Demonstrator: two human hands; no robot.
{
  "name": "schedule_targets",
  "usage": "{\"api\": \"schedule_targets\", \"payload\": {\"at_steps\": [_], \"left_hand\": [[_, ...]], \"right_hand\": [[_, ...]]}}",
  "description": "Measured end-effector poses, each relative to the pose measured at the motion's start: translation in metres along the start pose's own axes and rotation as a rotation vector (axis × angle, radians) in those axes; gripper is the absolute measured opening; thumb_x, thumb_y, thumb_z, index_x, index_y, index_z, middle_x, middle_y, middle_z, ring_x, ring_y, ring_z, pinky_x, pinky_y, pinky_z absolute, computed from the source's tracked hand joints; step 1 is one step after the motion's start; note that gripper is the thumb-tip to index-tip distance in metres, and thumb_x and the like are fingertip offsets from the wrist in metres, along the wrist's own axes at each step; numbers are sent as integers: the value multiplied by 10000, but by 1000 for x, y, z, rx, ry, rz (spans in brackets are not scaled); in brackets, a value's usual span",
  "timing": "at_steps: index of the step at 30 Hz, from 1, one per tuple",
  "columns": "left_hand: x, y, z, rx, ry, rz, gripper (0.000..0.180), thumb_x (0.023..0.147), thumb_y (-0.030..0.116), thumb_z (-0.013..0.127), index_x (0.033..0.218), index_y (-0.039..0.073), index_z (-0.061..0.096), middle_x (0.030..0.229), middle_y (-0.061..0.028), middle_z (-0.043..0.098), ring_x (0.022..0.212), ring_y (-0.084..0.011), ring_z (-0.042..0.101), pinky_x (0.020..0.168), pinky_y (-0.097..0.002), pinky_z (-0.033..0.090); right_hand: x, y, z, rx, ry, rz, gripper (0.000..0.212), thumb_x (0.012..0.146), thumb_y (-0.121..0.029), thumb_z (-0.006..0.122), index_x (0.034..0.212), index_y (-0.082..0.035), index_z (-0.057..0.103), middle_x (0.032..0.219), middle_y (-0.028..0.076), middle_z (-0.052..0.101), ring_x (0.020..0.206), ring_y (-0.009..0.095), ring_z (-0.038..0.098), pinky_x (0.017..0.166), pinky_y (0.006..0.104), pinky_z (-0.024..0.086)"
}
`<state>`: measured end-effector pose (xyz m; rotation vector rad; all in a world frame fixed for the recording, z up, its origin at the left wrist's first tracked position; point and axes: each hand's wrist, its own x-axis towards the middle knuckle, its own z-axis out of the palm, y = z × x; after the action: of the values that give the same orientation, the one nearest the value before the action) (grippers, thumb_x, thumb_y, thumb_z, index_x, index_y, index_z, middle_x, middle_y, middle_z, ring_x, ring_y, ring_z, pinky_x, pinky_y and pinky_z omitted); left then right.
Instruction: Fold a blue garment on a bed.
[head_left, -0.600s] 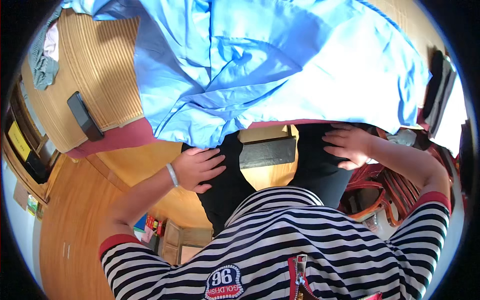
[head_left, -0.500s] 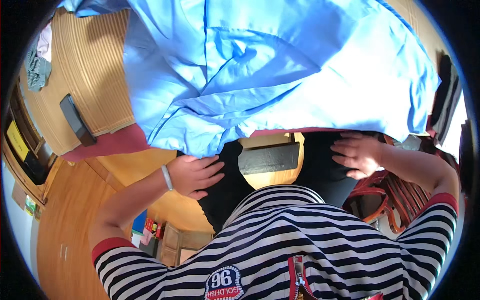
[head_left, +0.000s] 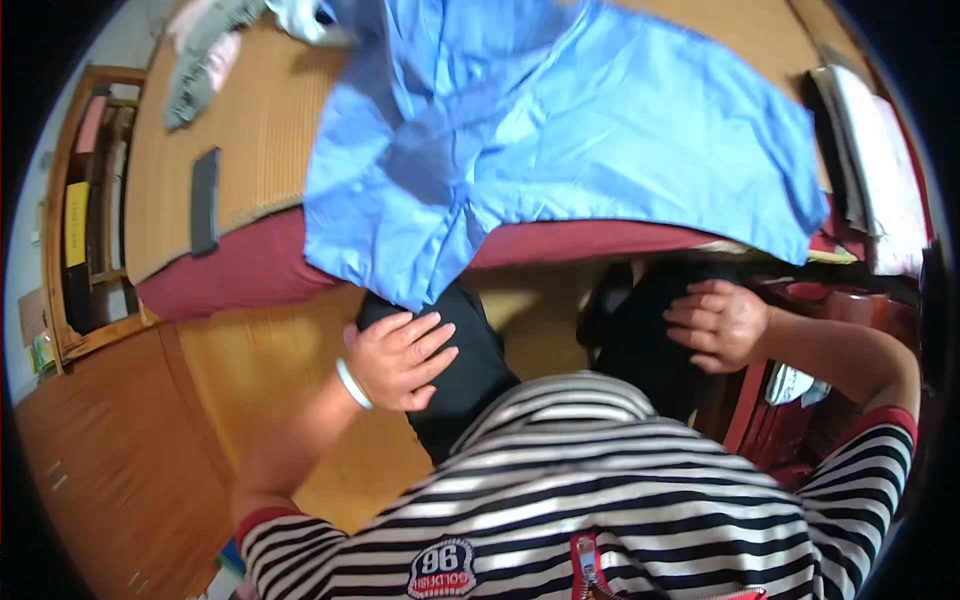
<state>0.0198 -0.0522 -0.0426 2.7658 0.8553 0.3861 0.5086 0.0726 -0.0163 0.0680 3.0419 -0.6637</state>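
My left hand [head_left: 403,362] rests on my left thigh, fingers stretched out and holding nothing; a pale bangle [head_left: 353,384] circles its wrist. On the other thigh lies my right hand [head_left: 722,325], likewise empty with its fingers apart. Ahead of both, a light blue cloth garment [head_left: 620,130] is spread over the table [head_left: 270,140]. Its near left corner hangs down past the table edge, just above my left hand. Folds bunch up on its left side, and its far end runs out of view.
A dark flat oblong object [head_left: 205,200] lies at the table's left edge, over a dark red cloth [head_left: 240,268]. Crumpled clothing [head_left: 205,65] sits at the far left. At the right are folded fabrics [head_left: 875,170] and a red wooden chair [head_left: 760,410]. A wooden shelf [head_left: 140,190] stands left.
The view has tilted and shifted, so more of the tabletop and the fabrics at the right show. Both hands stay on the thighs.
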Motion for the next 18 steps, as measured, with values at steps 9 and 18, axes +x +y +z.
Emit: {"api": "schedule_targets", "payload": {"at_steps": [9, 18], "left_hand": [[4, 43, 1, 129, 234, -294, 374, 717, 224, 670, 1070, 102, 693, 1238, -108, 633, 1175, -308, 562, 1053, -493, 385], [50, 27, -9, 253, 701, -413, 211, 741, 42, 732, 944, 76, 686, 828, -91, 578, 782, -298, 588, 717, -402, 481]], "right_hand": [[4, -33, 5, -189, 135, 82, 408, 747, -292, 706, 1088, -75, 644, 1144, 123, 647, 1031, 290, 627, 940, 441, 478], [43, -62, 30, -288, 605, 410, 118, 773, -124, 692, 877, -77, 665, 982, 59, 688, 1001, 237, 650, 975, 432, 471]]}}
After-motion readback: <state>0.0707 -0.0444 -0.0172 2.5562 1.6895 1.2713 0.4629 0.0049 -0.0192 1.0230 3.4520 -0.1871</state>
